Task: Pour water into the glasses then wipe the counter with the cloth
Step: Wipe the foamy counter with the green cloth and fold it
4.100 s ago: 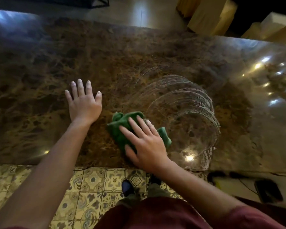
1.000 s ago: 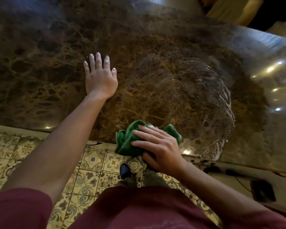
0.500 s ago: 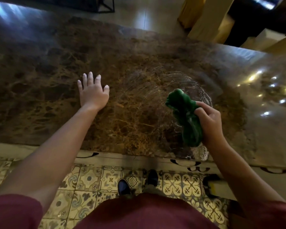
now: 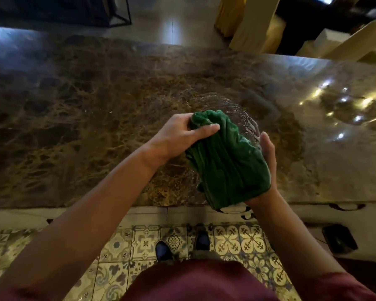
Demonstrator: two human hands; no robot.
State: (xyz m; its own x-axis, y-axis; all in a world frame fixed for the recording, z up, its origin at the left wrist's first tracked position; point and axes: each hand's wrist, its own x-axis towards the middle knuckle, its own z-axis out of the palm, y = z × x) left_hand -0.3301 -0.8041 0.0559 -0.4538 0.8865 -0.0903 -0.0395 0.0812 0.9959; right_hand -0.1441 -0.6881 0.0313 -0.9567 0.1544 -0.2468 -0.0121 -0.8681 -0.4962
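Green cloth [image 4: 226, 161] lifted above the brown marble table [image 4: 74, 118], near its 6 o'clock edge. Left hand [image 4: 182, 133] pinching the bunched top at 11 o'clock; right hand [image 4: 268, 164], fingers straight, cupping beneath.

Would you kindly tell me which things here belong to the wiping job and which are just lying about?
Belongs to the job:
- green cloth, gripped at its top by the left hand, draped over the right hand
- marble counter with wet streaks

Just lying about:
- dark object on the floor
- black frame
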